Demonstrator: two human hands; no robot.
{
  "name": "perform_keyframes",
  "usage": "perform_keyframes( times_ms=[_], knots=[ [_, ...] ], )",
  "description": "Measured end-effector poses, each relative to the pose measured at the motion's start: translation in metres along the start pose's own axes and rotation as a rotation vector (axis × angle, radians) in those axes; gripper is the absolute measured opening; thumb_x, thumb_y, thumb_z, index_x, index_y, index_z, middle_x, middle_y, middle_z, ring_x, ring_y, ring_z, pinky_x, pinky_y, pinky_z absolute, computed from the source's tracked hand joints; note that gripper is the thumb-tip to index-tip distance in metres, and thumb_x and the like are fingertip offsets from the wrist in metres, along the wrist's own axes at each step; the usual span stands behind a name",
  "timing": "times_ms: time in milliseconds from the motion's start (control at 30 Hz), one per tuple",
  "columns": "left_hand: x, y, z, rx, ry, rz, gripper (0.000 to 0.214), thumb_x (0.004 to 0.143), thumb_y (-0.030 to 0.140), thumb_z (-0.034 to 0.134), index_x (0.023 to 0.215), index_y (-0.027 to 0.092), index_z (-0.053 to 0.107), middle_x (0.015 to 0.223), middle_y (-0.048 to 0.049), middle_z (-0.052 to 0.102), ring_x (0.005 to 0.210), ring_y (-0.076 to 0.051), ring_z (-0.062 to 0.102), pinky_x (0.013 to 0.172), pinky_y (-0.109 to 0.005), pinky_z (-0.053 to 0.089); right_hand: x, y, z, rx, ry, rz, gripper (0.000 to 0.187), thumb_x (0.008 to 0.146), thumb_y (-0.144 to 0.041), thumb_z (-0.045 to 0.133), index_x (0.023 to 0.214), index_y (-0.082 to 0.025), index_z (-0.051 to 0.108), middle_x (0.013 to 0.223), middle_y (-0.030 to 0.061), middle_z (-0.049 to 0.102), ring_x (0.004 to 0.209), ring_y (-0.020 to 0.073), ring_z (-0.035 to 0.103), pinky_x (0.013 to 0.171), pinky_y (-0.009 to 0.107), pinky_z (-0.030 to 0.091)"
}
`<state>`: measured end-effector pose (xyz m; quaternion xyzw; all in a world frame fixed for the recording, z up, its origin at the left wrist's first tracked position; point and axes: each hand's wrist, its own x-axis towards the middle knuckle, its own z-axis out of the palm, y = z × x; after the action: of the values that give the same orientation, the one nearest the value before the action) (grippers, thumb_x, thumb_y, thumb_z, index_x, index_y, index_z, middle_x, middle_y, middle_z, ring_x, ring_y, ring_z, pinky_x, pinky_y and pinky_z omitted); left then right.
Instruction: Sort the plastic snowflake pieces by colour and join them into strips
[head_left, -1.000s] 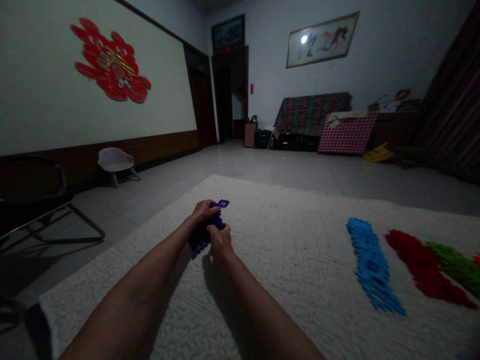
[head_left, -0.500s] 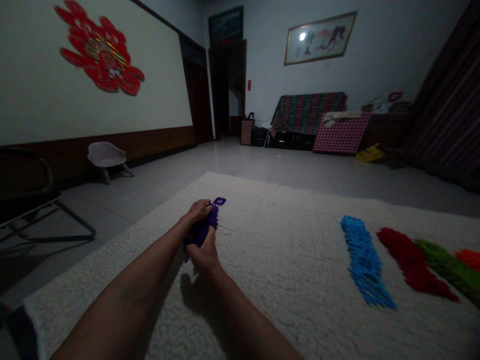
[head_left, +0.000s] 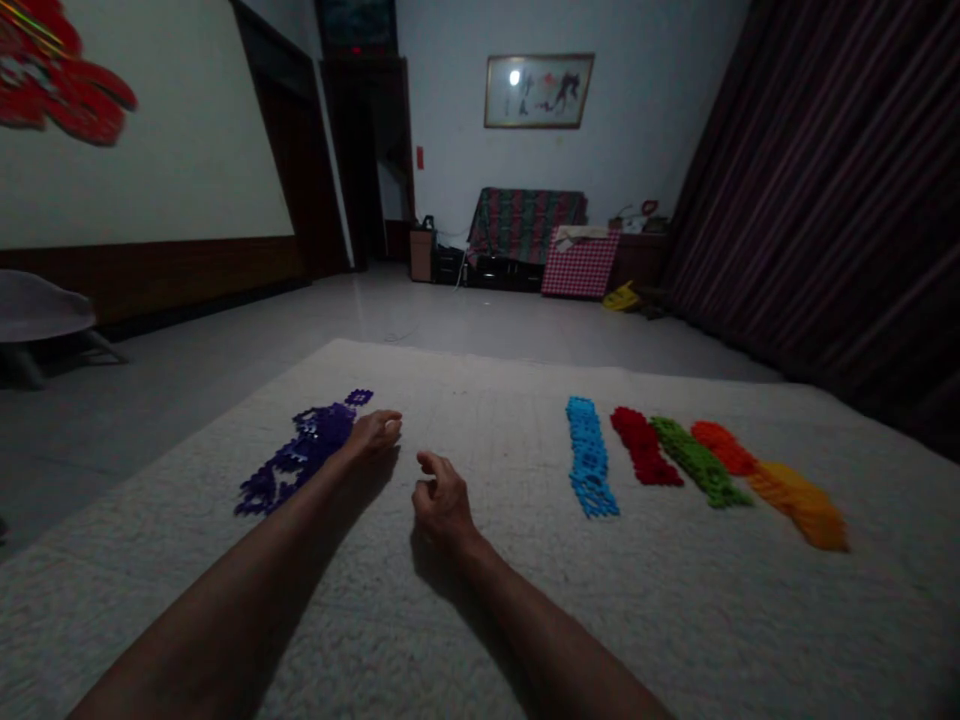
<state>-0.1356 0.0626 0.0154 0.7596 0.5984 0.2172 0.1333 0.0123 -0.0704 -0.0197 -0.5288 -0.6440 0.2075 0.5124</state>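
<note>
A loose spread of purple notched-edge pieces lies on the left of the cream mat; one square piece sits at its far end. My left hand is just right of the spread, fingers loosely extended with nothing visible in them. Lower and to the right, my right hand hovers over the mat, fingers slightly bent and apart, holding nothing I can see. Across the mat on the right lie a blue strip of similar pieces and a dark red strip.
Farther right are a green strip, an orange pile and a yellow-orange pile. A small pale chair stands on the tiled floor at left. Dark curtains hang at right. A cloth-covered cabinet is by the far wall.
My hands have let go of the purple pieces, which now lie spread on the mat. Both hands have moved apart to the spread's right. The view has turned right, showing more coloured piles.
</note>
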Motion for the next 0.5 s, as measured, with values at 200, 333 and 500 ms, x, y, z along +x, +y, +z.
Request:
perform_keyframes(
  times_ms=[200, 333, 500],
  knots=[
    [-0.021, 0.069, 0.06, -0.014, -0.077, 0.254, 0.033, 0.09, 0.024, 0.045, 0.111, 0.018, 0.07, 0.117, -0.0089, 0.069, 0.11, -0.02, 0.062, 0.101, -0.028, 0.044, -0.014, 0.047, -0.131, -0.51, 0.191, -0.185, 0.053, 0.075, -0.012, 0.048, 0.127, -0.013, 0.057, 0.132, 0.0164, 0.058, 0.127, 0.0267, 0.049, 0.11, 0.049, 0.039],
    [-0.026, 0.095, 0.081, 0.087, -0.047, 0.36, 0.029, 0.091, 0.02, 0.043, 0.103, 0.017, 0.069, 0.11, -0.0102, 0.067, 0.105, -0.018, 0.061, 0.097, -0.027, 0.045, -0.02, 0.072, -0.189, -0.783, 0.279, 0.032, 0.07, 0.077, -0.027, 0.06, 0.141, -0.007, 0.043, 0.153, 0.0237, 0.034, 0.142, 0.0389, 0.028, 0.112, 0.062, 0.027],
    [-0.026, 0.107, 0.085, 0.246, 0.0, 0.323, 0.028, 0.093, 0.021, 0.042, 0.098, 0.018, 0.069, 0.107, -0.0106, 0.065, 0.106, -0.02, 0.06, 0.096, -0.029, 0.044, -0.018, 0.098, -0.216, -0.832, 0.25, 0.246, 0.085, 0.076, -0.039, 0.065, 0.149, -0.009, 0.031, 0.157, 0.0254, 0.025, 0.144, 0.0417, 0.025, 0.11, 0.06, 0.029]
  ],
)
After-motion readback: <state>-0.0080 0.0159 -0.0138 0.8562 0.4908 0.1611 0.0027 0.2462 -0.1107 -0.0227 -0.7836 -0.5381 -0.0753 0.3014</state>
